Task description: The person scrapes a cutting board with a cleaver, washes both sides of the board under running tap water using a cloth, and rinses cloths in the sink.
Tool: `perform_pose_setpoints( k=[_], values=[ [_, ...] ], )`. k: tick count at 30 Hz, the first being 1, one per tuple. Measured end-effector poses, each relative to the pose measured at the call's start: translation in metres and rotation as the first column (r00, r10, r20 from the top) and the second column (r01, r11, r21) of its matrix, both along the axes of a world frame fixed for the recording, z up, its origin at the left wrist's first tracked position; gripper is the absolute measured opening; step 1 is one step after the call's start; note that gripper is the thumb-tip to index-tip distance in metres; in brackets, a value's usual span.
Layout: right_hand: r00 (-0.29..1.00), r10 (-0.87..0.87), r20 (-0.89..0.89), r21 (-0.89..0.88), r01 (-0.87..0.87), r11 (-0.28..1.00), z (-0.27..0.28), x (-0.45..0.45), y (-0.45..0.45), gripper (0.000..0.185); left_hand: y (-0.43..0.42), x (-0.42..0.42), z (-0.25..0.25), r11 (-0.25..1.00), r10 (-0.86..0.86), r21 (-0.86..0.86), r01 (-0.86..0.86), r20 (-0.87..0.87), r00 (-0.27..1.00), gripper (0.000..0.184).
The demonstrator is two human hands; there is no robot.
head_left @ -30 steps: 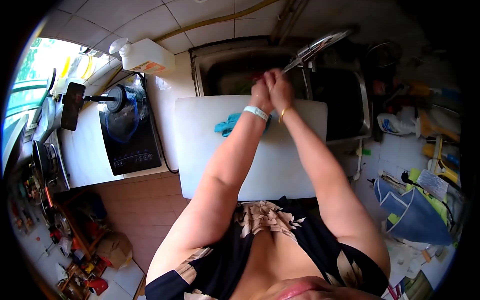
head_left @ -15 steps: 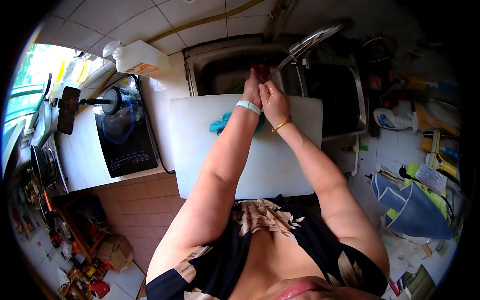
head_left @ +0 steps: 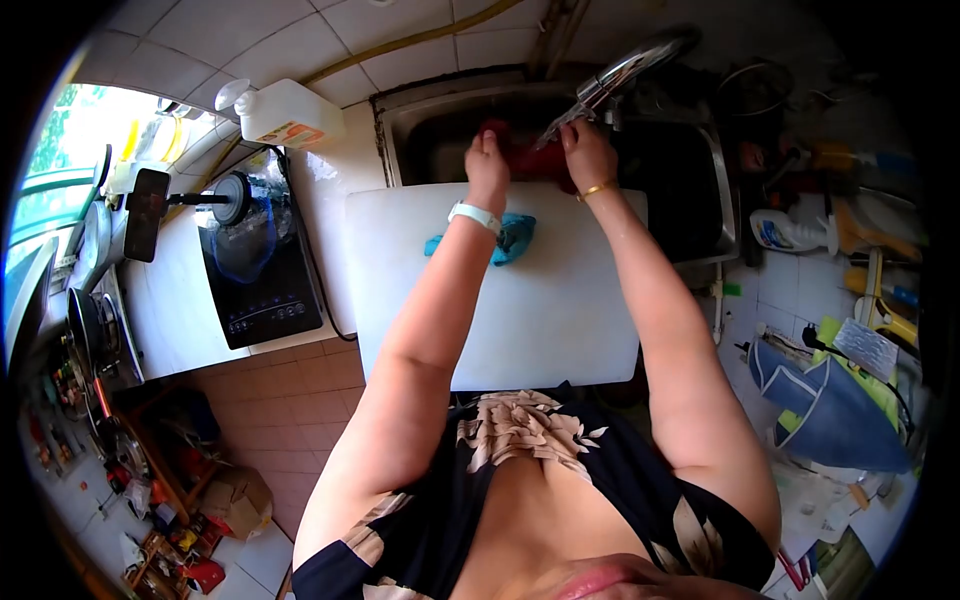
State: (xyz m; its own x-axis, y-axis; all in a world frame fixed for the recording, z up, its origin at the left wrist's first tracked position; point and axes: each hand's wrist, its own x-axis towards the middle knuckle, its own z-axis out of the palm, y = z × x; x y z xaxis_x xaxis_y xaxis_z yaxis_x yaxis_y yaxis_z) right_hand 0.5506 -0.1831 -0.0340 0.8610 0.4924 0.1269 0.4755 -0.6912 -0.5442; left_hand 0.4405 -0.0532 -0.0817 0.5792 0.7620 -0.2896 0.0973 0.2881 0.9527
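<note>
Over the sink (head_left: 405, 120), a dark red cloth (head_left: 538, 163) is stretched between my two hands. Its left end is in the closed fingers of my left hand (head_left: 487, 165), which has a pale band at the wrist. Closed on the other end is my right hand (head_left: 588, 155), with a gold bangle below it. Water runs from the chrome faucet (head_left: 625, 72) onto the cloth near my right fingers. A crumpled teal cloth (head_left: 514, 238) lies on the white board (head_left: 540, 320), just behind my left wrist. The lower part of the red cloth is dim in the shadowed basin.
A second dark basin (head_left: 680, 200) adjoins on the right. To the left are a white pump jug (head_left: 290, 113), a black induction cooktop (head_left: 262, 290) and a phone (head_left: 147, 215) on a holder. A spray bottle (head_left: 790, 232) and a blue cloth item (head_left: 840, 420) are at the right.
My hands were together over the bunched red cloth; now they are apart, left hand leftward and right hand rightward, with the cloth spread between them. More of the teal cloth shows.
</note>
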Motion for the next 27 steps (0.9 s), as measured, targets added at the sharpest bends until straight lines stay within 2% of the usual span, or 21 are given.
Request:
perform_pose_setpoints(
  k=[1,2,4,5,6,8,9,10,12,13,15,16,17,18,19,21,23,25,26,27],
  values=[
    [0.997,0.071,0.033,0.006,-0.071,0.997,0.006,-0.003,-0.006,0.015,0.007,-0.007,0.004,0.976,0.002,0.219,0.003,-0.024,1.000,0.040],
    [0.997,0.075,0.034,0.008,-0.075,0.997,0.004,-0.009,-0.007,0.015,0.006,-0.010,0.012,0.975,0.006,0.221,-0.001,-0.023,1.000,0.040],
    [0.975,0.207,0.080,0.031,-0.210,0.977,-0.006,-0.022,-0.014,0.018,-0.002,-0.017,0.033,0.988,-0.012,0.158,-0.002,0.087,0.996,0.040],
    [0.974,0.227,0.023,0.109,-0.228,0.968,-0.002,-0.033,-0.008,0.030,-0.009,-0.018,0.040,0.994,-0.022,0.106,0.011,0.109,0.994,0.042],
    [0.974,0.227,0.027,0.109,-0.228,0.967,-0.006,-0.034,0.000,0.030,-0.016,-0.018,0.052,0.994,-0.023,0.107,0.010,0.113,0.993,0.042],
    [0.911,0.400,0.101,0.296,-0.412,0.862,-0.016,-0.038,0.013,0.034,-0.028,-0.020,0.073,0.999,-0.031,-0.011,0.034,0.229,0.973,0.043],
    [0.877,0.478,-0.043,0.408,-0.421,0.810,-0.006,-0.040,0.017,0.033,-0.032,-0.020,0.077,1.000,-0.014,-0.011,0.018,0.286,0.958,0.044],
    [0.878,0.477,-0.043,0.409,-0.420,0.810,-0.016,-0.037,0.016,0.033,-0.031,-0.021,0.080,1.000,-0.016,-0.011,0.020,0.285,0.958,0.044],
    [0.912,0.406,-0.060,0.139,-0.395,0.908,-0.040,-0.027,0.011,0.028,-0.027,-0.024,0.084,0.969,0.132,-0.238,-0.065,0.277,0.952,0.043],
    [0.911,0.407,-0.059,0.140,-0.396,0.907,-0.044,-0.025,0.007,0.028,-0.024,-0.028,0.086,0.967,0.124,-0.253,-0.033,0.353,0.927,0.041],
    [0.961,0.267,-0.074,0.181,-0.251,0.951,-0.033,-0.023,0.003,0.019,-0.022,-0.033,0.092,0.956,0.130,-0.292,-0.019,0.365,0.922,0.041],
    [0.962,0.264,-0.073,0.178,-0.248,0.952,-0.028,-0.021,0.003,0.019,-0.023,-0.035,0.094,0.942,0.134,-0.334,0.000,0.376,0.917,0.042],
    [0.976,0.177,-0.127,0.281,-0.136,0.950,-0.019,-0.020,0.005,0.016,-0.026,-0.035,0.110,0.933,0.160,-0.357,-0.032,0.337,0.928,0.042],
    [0.977,0.097,-0.189,0.375,-0.019,0.927,-0.011,-0.020,0.009,0.014,-0.025,-0.032,0.104,0.933,0.160,-0.358,-0.031,0.337,0.928,0.042],
    [0.977,0.097,-0.189,0.375,-0.019,0.927,-0.003,-0.021,0.013,0.014,-0.023,-0.027,0.092,0.941,0.181,-0.332,-0.067,0.325,0.928,0.041],
    [0.833,0.031,-0.552,0.364,0.208,0.908,0.007,-0.022,0.019,0.015,-0.021,-0.025,0.077,0.947,0.202,-0.305,-0.102,0.315,0.928,0.041],
    [0.813,0.007,-0.582,0.345,0.239,0.908,0.002,-0.017,0.019,0.018,-0.016,-0.024,0.073,0.951,0.095,-0.309,-0.022,0.226,0.969,0.038],
    [0.789,-0.016,-0.615,0.321,0.269,0.908,-0.005,-0.018,0.013,0.020,-0.015,-0.025,0.079,0.965,0.076,-0.261,-0.013,0.230,0.970,0.040],
    [0.889,0.115,-0.443,0.368,0.063,0.928,-0.005,-0.021,0.006,0.022,-0.014,-0.026,0.083,0.977,0.059,-0.213,-0.008,0.234,0.970,0.042],
    [0.933,0.254,-0.254,0.372,-0.149,0.916,-0.005,-0.024,0.000,0.024,-0.012,-0.028,0.082,0.977,0.058,-0.213,-0.008,0.233,0.971,0.042]
  ],
)
